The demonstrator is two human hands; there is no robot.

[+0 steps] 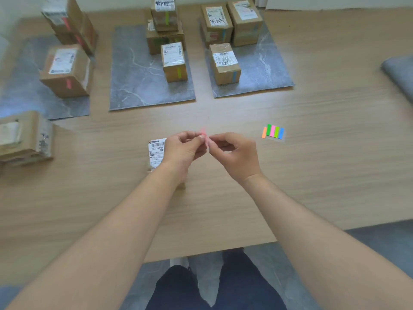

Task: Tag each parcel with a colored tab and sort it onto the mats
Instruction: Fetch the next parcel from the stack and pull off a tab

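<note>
A pink tab is pinched between thumb and forefinger of the left hand and the right hand; the remaining fingers are curled. A parcel is positioned on the table beneath the left hand. The tab sheet is located near the right hand.

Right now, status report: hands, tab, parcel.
Left grip and right grip pinch thin pink paper tab. Small brown cardboard parcel beneath left wrist, no tab visible. Sheet of coloured tabs lies apart, rightward.
</note>
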